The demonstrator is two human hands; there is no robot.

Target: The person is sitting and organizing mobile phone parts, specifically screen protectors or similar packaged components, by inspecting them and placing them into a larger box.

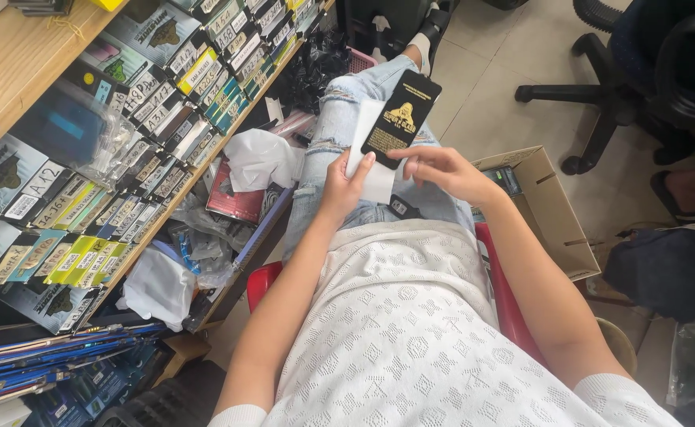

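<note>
While the person sits over their lap, the left hand (341,190) pinches a white sleeve (371,170); the right hand (442,170), at three o'clock, pinches the black packet (401,117), which is partway out of it.

Wooden shelf (15,55), upper left: flat packets (165,75) are stacked in overlapping rows along its front edge. Lower ledge (264,225): a red packet (232,198), crumpled white wrap (256,156) and clear bags (197,249) are laid. Tiled floor (490,87): an open carton (549,209) and a chair base (592,119) are borne.
</note>
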